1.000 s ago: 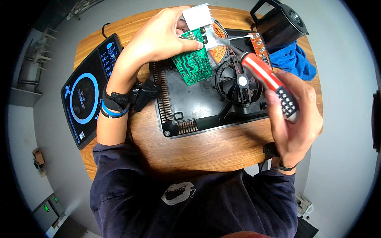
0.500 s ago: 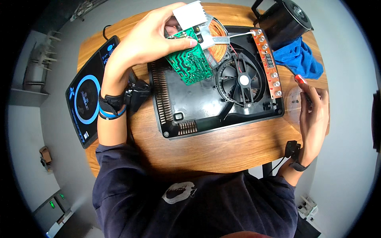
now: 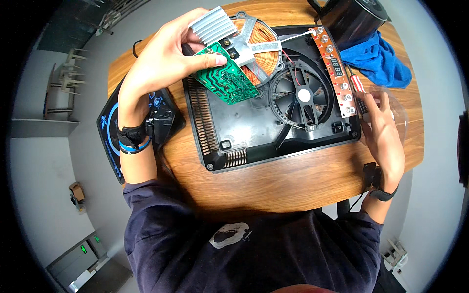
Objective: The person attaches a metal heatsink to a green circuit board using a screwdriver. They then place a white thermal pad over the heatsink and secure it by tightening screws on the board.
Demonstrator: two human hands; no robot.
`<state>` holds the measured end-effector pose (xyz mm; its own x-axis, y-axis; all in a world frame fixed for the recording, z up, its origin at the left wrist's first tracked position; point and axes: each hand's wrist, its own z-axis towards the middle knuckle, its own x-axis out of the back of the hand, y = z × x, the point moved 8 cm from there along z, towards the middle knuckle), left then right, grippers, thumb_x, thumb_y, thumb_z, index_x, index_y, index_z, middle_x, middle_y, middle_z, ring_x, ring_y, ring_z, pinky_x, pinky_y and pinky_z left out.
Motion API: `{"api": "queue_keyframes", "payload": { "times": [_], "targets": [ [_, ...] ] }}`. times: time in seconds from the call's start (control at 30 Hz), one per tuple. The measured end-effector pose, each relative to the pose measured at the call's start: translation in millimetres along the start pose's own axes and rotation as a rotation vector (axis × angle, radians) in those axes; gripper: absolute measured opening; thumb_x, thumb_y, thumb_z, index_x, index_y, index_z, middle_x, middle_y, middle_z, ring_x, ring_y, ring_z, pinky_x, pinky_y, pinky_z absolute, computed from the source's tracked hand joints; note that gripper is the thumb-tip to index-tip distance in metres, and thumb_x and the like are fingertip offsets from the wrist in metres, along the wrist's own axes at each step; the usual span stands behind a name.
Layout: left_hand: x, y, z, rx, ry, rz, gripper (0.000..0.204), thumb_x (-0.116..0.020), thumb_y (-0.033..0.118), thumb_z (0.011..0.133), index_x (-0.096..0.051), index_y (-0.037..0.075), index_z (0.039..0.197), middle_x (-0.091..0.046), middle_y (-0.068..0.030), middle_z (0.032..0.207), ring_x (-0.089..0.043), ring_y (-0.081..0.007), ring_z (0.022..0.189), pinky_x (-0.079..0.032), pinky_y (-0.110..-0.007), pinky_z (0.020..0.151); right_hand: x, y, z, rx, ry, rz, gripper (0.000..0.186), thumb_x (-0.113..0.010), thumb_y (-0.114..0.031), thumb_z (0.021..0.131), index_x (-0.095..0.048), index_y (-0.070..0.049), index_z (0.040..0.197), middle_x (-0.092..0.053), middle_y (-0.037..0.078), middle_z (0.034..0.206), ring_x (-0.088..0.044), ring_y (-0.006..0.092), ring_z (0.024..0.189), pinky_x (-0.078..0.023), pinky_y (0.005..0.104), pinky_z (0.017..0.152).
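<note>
My left hand (image 3: pixel 171 61) grips a green circuit board (image 3: pixel 227 80), thumb on its track side. A silver finned heat sink (image 3: pixel 213 25) is fixed to the board. Beside it, a copper coil (image 3: pixel 266 41) with grey arms sits partly behind the board. These parts are over the open black housing of an induction cooker (image 3: pixel 244 132), whose round fan (image 3: pixel 304 95) shows. At the housing's right edge, my right hand (image 3: pixel 383 129) has its fingers bent around a screwdriver (image 3: pixel 358 84) with a red-and-white and black handle. The fingers partly hide the handle.
A clear round dish (image 3: pixel 401 117) lies under and beside my right hand. An orange display board (image 3: pixel 336 73) lines the housing's right side, joined by a white cable. Blue cloth (image 3: pixel 383 58) and a black kettle (image 3: pixel 351 22) stand behind. A black glass cooktop panel (image 3: pixel 110 132) lies at left.
My right hand has come down and left with the screwdriver, to the housing's right edge. The board and heat sink have tilted in my left hand, and more of the coil shows.
</note>
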<state>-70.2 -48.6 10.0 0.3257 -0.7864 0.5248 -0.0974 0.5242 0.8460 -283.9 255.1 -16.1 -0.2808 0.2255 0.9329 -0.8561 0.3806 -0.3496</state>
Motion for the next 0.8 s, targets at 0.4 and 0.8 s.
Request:
{"api": "queue_keyframes", "payload": {
  "times": [0.4,0.8],
  "targets": [
    [-4.9,25.3,-11.7,-0.068,-0.010,0.073,0.060,-0.089,-0.001,0.083,-0.061,0.003,0.135,-0.067,0.0008,0.113,-0.063,-0.0071,0.101,-0.054,-0.025,0.093,-23.5,20.1,12.5,0.026,-0.210,-0.013,0.055,-0.066,0.014,0.081,-0.058,-0.003,0.133,-0.059,0.026,0.124,-0.062,0.0475,0.114,-0.053,0.0502,0.096],
    [-2.4,20.5,-38.8,-0.072,0.132,0.063,0.064,-0.086,-0.005,0.083,-0.061,0.003,0.142,-0.067,-0.0024,0.125,-0.064,-0.0124,0.110,-0.053,-0.031,0.099,23.1,-51.3,39.9,0.152,-0.047,-0.096,0.030,-0.072,-0.006,0.095,-0.064,-0.006,0.124,-0.064,0.018,0.107,-0.067,0.0415,0.096,-0.055,0.0485,0.081]
  ]
}}
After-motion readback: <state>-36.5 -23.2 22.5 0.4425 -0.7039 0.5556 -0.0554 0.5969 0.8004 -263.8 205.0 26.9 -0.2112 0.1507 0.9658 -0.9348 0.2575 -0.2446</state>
